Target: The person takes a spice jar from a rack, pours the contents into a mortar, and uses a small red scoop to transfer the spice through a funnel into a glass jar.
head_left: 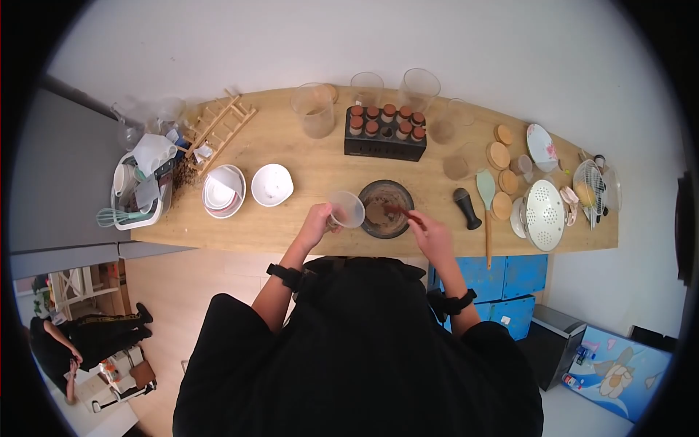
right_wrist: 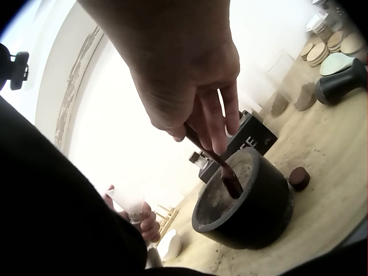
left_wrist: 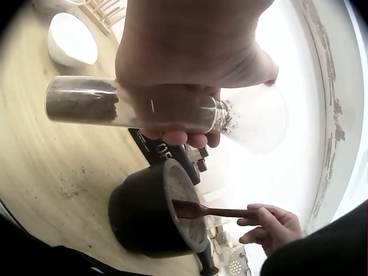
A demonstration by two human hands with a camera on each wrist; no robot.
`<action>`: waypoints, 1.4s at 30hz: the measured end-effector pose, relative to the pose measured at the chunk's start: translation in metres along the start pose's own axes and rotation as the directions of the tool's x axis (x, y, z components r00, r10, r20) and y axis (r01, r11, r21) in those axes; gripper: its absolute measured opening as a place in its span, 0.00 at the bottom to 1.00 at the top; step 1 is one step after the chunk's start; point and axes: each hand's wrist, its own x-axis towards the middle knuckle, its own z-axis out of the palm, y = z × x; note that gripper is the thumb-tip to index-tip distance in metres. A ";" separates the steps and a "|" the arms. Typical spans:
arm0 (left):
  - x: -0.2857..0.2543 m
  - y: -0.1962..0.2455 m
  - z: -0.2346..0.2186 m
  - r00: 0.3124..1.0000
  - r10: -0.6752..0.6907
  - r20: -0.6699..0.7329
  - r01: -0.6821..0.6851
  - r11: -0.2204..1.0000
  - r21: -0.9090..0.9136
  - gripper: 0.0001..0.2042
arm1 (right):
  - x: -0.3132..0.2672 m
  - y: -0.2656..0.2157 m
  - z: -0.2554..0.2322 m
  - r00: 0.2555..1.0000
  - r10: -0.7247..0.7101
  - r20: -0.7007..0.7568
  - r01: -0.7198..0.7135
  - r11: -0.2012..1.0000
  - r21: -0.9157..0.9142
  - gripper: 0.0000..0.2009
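My left hand (head_left: pixel 317 224) grips a clear glass tube (left_wrist: pixel 86 102) partly filled with brown powder; a translucent funnel (head_left: pixel 346 209) sits in its mouth, with specks near the funnel's neck. Between thumb and fingers, my right hand (head_left: pixel 435 239) pinches the handle of a dark red-brown spoon (right_wrist: pixel 232 183). The spoon's head is down inside a black mortar (left_wrist: pixel 146 213), whose inner wall is coated with brown powder. Funnel and tube are just left of the mortar in the head view. Beside the mortar, a dark round cap (right_wrist: pixel 299 179) lies on the table.
Behind the mortar stands a black rack (head_left: pixel 384 146) of capped tubes, with glass jars around it. A black pestle (head_left: pixel 467 209), a spatula (head_left: pixel 486 187) and a white colander (head_left: pixel 544 215) lie right. White bowls (head_left: pixel 272 185) are left. Another person (head_left: pixel 95 339) is at lower left.
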 end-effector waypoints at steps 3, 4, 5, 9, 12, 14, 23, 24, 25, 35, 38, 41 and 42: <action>-0.006 0.006 0.004 0.995 0.095 -0.004 -0.091 0.965 0.248 0.34 | -0.007 0.017 0.008 0.971 0.231 -0.058 -0.216 0.958 0.189 0.10; -0.006 0.006 0.009 0.987 0.155 -0.050 -0.144 0.973 0.182 0.35 | -0.008 0.022 0.010 0.944 0.327 -0.047 -0.294 0.896 0.332 0.10; -0.007 0.006 0.011 0.972 0.212 -0.101 -0.200 0.973 0.119 0.36 | -0.010 0.027 0.011 0.944 0.328 -0.046 -0.295 0.896 0.333 0.10; -0.004 0.020 0.012 0.908 0.419 -0.007 -0.389 0.849 0.356 0.36 | -0.012 0.033 0.009 0.771 0.618 0.155 -0.563 0.546 0.621 0.14; -0.003 0.022 0.014 0.867 0.496 0.048 -0.480 0.804 0.352 0.33 | -0.016 0.039 0.010 0.728 0.646 0.228 -0.598 0.437 0.672 0.14; -0.002 0.017 0.011 0.934 0.356 -0.019 -0.330 0.883 0.333 0.33 | -0.018 0.043 0.010 0.724 0.642 0.252 -0.600 0.406 0.689 0.14; 0.006 -0.009 -0.002 0.955 0.269 -0.125 -0.209 0.910 0.359 0.28 | -0.029 0.057 0.005 0.731 0.611 0.304 -0.551 0.265 0.792 0.15; 0.007 -0.011 -0.002 0.954 0.271 -0.125 -0.211 0.909 0.359 0.28 | -0.029 0.052 -0.003 0.740 0.609 0.284 -0.531 0.270 0.803 0.14; 0.009 -0.012 -0.002 0.954 0.269 -0.133 -0.191 0.886 0.422 0.28 | -0.029 0.047 -0.009 0.749 0.607 0.264 -0.511 0.275 0.815 0.14; 0.023 -0.007 0.022 0.891 0.453 0.017 -0.416 0.803 0.427 0.33 | -0.012 -0.086 -0.049 0.994 0.101 0.047 -0.111 0.938 0.329 0.10; 0.023 0.000 0.027 0.882 0.471 0.012 -0.447 0.829 0.335 0.33 | -0.015 -0.090 -0.058 0.998 0.061 -0.033 -0.047 0.941 0.335 0.09; 0.023 0.000 0.028 0.916 0.397 -0.053 -0.378 0.901 0.215 0.34 | -0.015 -0.079 -0.070 0.978 0.120 -0.168 -0.048 0.925 0.377 0.09; 0.023 -0.001 0.027 0.917 0.396 -0.054 -0.377 0.901 0.215 0.34 | -0.012 -0.072 -0.069 0.965 0.188 -0.183 -0.120 0.937 0.329 0.09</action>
